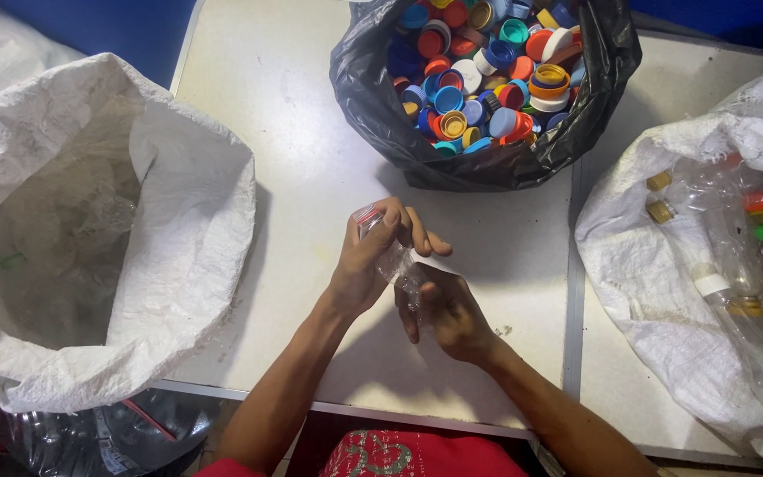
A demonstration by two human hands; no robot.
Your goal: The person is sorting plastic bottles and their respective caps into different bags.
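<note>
While both hands meet over the middle of the white bench (293, 132), they share one clear plastic bottle (396, 262) that lies slanted between them, neck up and to the left. The left hand (373, 261) has its grip clamped around the bottle's upper end, fingers (417, 231) curled over the neck, where a bit of red shows at the top. The right hand (448, 309) has its grip closed around the bottle's lower body from beneath, the crinkled plastic showing between thumb and palm. The bottle is held clear above the bench, not resting on it

Just beyond the hands sits a black bag (487, 163), open at the top and filled with loose caps (479, 71) in blue, red, orange, yellow, white and teal. To the left stands a big white woven sack (196, 221) with its mouth folded open; clear crushed plastic lies dim inside it. To the right, another white sack (655, 265) lies open with clear bottles (744, 265) in it, several with caps on in yellow, white, green and red. At the near edge of the bench a red garment (399, 455) shows, and below the left sack lies dark plastic on the floor
</note>
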